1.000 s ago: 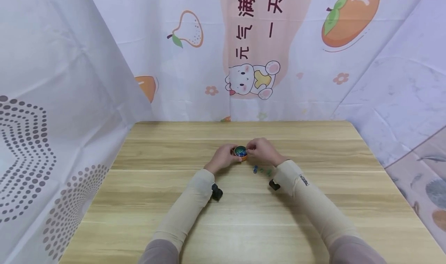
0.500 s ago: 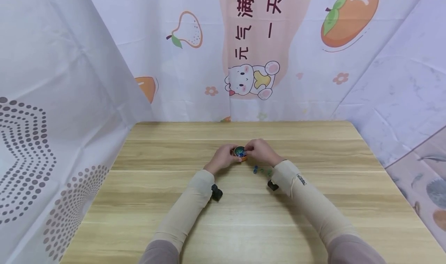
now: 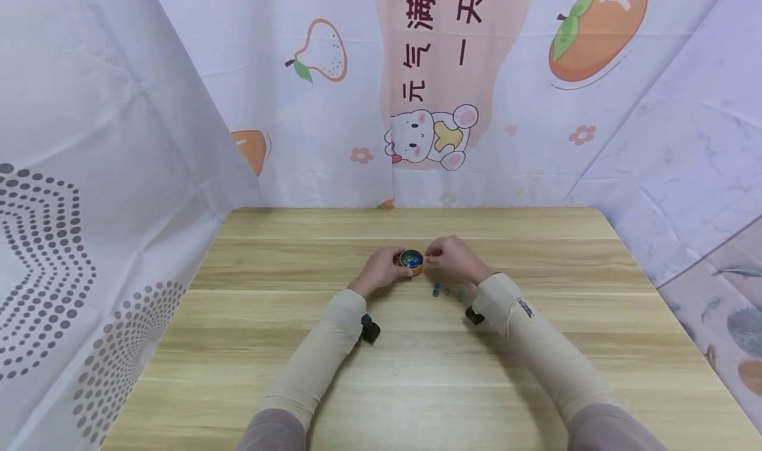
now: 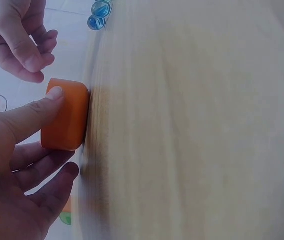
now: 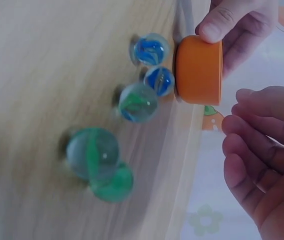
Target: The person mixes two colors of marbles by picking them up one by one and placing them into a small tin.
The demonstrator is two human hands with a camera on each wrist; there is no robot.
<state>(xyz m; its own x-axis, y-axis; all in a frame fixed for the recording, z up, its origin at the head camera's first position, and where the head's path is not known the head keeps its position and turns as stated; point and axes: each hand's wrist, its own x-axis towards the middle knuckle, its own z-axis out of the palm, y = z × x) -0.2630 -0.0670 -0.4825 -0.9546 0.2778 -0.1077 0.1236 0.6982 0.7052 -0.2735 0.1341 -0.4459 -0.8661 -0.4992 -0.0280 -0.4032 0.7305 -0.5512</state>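
My left hand [image 3: 382,268] holds a small round orange bowl [image 4: 69,115] standing on the table, thumb on its near wall and fingers around the far side. Blue and green glass marbles [image 3: 411,263] lie inside the bowl, seen from the head view. My right hand [image 3: 454,258] hovers just right of the bowl's rim, fingers loosely bent, with nothing visible between them. Several loose glass marbles lie on the wood to the right of the bowl: blue-swirled ones [image 5: 150,52] nearer it and green-swirled ones [image 5: 93,152] farther off.
The wood-grain table [image 3: 393,385] reaches back to a printed cloth [image 3: 333,127] hanging behind it. More cloth hangs at both sides. A black wrist camera [image 3: 370,330] sits under the left sleeve, another [image 3: 474,315] under the right.
Half a second ago my right fingers were at the bowl's rim; now they have drawn back to the right, apart from it. My left hand and the bowl stay in place.
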